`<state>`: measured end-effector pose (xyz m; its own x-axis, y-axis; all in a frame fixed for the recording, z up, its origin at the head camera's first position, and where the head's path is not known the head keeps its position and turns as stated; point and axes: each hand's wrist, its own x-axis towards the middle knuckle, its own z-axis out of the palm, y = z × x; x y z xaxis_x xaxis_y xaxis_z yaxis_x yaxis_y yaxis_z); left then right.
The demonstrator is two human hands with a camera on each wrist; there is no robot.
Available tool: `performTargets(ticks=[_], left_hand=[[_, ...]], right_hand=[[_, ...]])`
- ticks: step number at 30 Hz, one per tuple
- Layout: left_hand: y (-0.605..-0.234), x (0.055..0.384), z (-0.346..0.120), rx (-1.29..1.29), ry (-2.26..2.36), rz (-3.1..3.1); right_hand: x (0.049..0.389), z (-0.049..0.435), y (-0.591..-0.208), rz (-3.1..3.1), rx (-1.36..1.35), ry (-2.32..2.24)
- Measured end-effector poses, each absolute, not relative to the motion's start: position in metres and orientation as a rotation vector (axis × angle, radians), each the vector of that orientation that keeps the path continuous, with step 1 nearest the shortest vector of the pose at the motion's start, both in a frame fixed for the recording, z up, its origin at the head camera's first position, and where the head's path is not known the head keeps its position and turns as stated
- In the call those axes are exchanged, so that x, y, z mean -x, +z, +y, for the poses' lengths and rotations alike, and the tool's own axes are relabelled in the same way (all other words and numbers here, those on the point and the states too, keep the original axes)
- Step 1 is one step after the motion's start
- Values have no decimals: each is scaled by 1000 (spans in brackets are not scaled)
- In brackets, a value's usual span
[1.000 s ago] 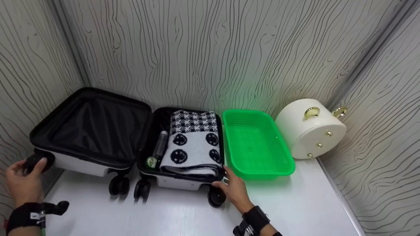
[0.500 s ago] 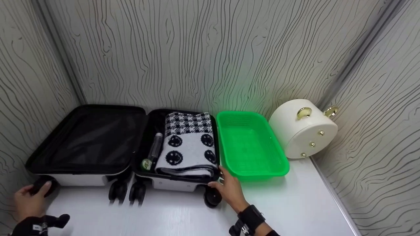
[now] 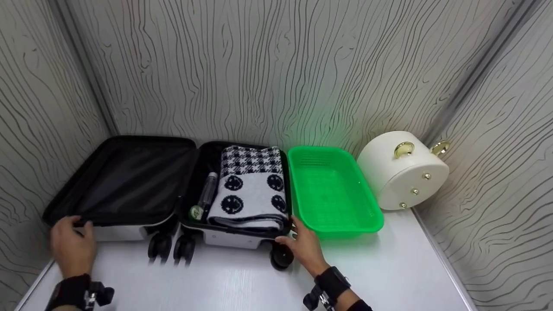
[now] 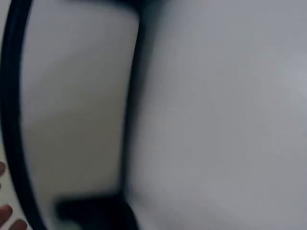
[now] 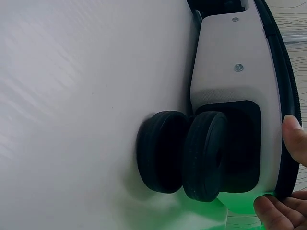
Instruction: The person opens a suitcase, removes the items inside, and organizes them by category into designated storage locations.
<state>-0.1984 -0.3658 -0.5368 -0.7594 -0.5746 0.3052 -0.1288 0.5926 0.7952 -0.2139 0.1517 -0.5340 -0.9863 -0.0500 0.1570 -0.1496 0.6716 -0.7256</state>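
Note:
An opened suitcase [image 3: 129, 181] lies flat, its black-lined left half bare and its right half packed. In the packed half are a folded black-and-white cloth [image 3: 252, 194] with smiley faces, a slim clear bottle [image 3: 209, 188] and a small round green-and-white item [image 3: 195, 212]. My left hand [image 3: 73, 248] is at the front rim of the left half, fingers loosely bent; the left wrist view catches only its fingertips [image 4: 5, 213] beside the black rim. With thumb and fingers, my right hand [image 3: 306, 248] holds the packed half's front right corner, above a black double wheel [image 5: 206, 155].
Right of the suitcase, close beside it, stands a green plastic basket [image 3: 376, 216]. Farther right a cream round case [image 3: 384, 168] with gold rings and knobs lies tipped against the corner. Wood-grain walls [image 3: 242, 77] enclose the white table [image 3: 224, 285] at the back and sides.
The suitcase's left half came down from a raised tilt to lie flat. My left hand let go of its corner wheel and moved right to the front rim. My right hand kept its hold.

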Motion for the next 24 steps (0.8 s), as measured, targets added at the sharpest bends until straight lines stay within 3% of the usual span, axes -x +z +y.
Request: performTargets(ticks=[6, 10, 15, 24], left_hand=[[-526, 209, -271, 214, -780, -2311], [-527, 213, -226, 533, -571, -2328], [-532, 216, -199, 638, -477, -2346], [-533, 219, -182, 558, -566, -2379]], right_hand=[[212, 167, -527, -2810, -232, 1261], [212, 185, -514, -2822, -261, 1222], [216, 216, -492, -2809, -240, 1163], [242, 300, -430, -2836, -177, 897]])
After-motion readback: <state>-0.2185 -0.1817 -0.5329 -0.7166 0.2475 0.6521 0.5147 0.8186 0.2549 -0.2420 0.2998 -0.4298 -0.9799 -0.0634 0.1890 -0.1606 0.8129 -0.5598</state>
